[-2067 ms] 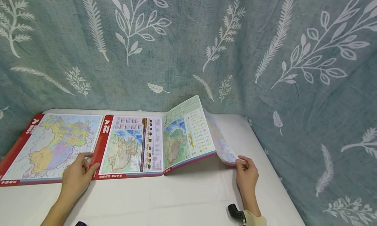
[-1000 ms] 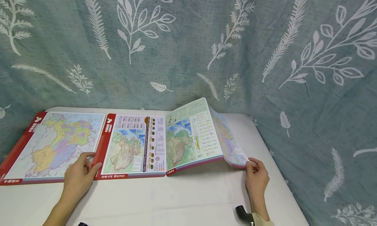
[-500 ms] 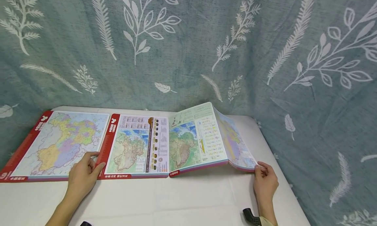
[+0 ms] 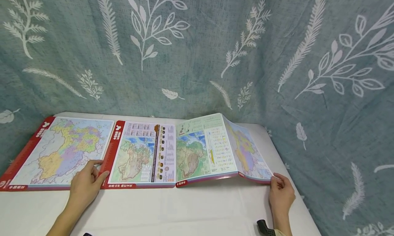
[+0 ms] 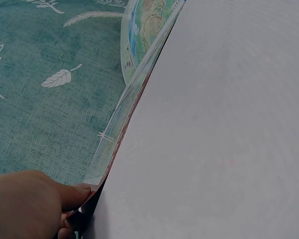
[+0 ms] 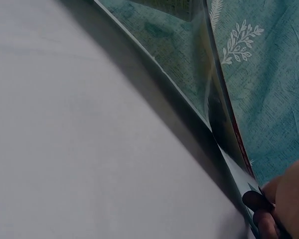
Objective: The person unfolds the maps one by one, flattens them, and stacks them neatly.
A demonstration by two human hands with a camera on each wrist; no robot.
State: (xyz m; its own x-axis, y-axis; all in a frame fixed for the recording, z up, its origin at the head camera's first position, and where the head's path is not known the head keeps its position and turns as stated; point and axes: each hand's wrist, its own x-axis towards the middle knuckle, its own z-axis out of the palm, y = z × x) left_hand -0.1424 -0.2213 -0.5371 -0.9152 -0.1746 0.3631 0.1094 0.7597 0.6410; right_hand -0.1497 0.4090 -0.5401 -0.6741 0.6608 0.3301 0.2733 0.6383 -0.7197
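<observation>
A folding map (image 4: 135,157) with a red left border lies face up, its left panel flat on the table. Its middle panel (image 4: 191,157) rises to a ridge, from which the right panel (image 4: 249,148) slopes down to the right. My left hand (image 4: 86,184) pinches the lower left edge of this map between thumb and fingers. In the left wrist view the thumb (image 5: 77,193) lies on that edge. The lower right corner is pinched by my right hand (image 4: 282,194); its fingers (image 6: 266,219) close on the corner in the right wrist view.
Left of the folding map lies a second map (image 4: 70,147), also with a red left border. Both rest on a white-covered table (image 4: 172,212). A green leaf-patterned curtain (image 4: 197,51) hangs along the back and right side.
My right hand has moved right and toward the table's near side, drawing the right panel out. The ridge has sunk and the panels lie wider apart. My left hand keeps its hold.
</observation>
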